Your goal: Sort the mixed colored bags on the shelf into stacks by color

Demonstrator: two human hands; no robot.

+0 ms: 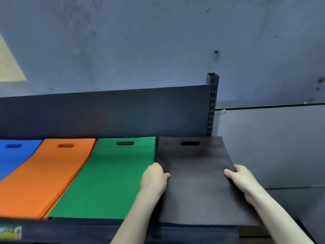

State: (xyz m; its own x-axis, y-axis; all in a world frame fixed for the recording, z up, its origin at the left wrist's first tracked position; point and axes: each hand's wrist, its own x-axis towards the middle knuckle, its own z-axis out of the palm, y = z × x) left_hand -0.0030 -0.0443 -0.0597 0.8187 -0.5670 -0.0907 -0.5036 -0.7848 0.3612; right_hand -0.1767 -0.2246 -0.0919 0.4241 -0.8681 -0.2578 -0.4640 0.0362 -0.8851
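Note:
Four flat stacks of handled bags lie side by side on the dark shelf: blue at far left, then orange, green, and a dark brown stack at the right end. My left hand grips the brown stack's left edge, thumb on top. On the stack's right edge, my right hand holds it the same way. The brown stack overhangs the shelf's front edge slightly.
A dark metal back panel runs behind the stacks, ending in a slotted upright post at the right. A grey wall rises behind. To the right of the shelf stands a lower grey surface.

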